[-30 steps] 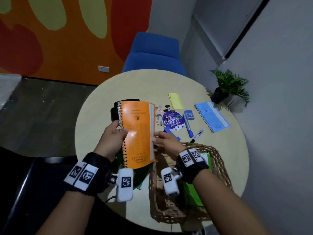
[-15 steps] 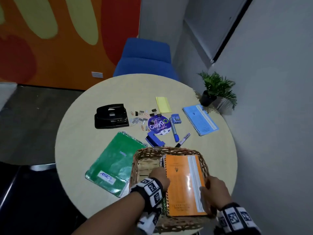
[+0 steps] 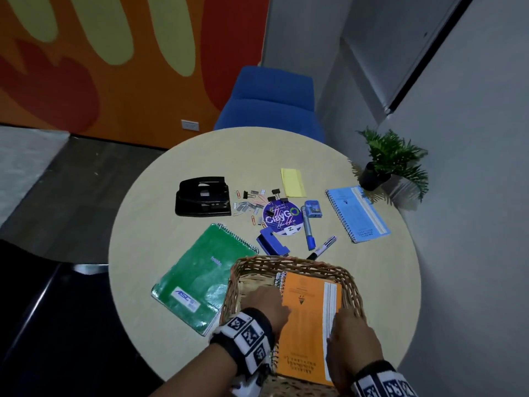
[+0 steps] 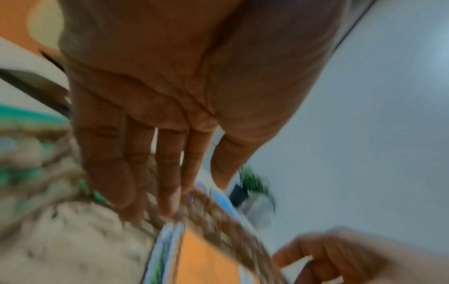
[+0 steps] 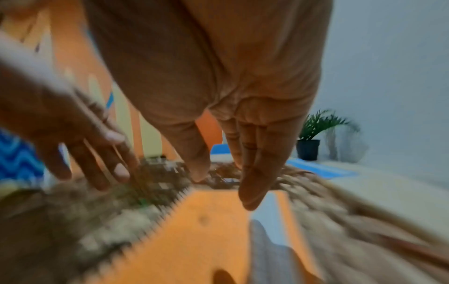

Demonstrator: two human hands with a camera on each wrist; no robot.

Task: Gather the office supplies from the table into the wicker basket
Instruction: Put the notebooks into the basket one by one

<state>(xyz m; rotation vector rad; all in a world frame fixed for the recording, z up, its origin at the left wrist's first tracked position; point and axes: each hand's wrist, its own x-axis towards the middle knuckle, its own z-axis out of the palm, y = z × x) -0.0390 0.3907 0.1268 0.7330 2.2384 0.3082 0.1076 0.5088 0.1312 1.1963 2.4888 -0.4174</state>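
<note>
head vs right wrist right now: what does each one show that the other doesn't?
Head only: the table's spread, with the green notebook, black hole punch, yellow sticky notes, blue marker and scattered clips; also both wrist bands.

Right wrist only: the right hand seen from the palm side, fingers straight and open just above the cover, gripping nothing.

Both: the orange notebook lying in the wicker basket, the left hand beside its spiral edge, the blue notebook and the potted plant.
</note>
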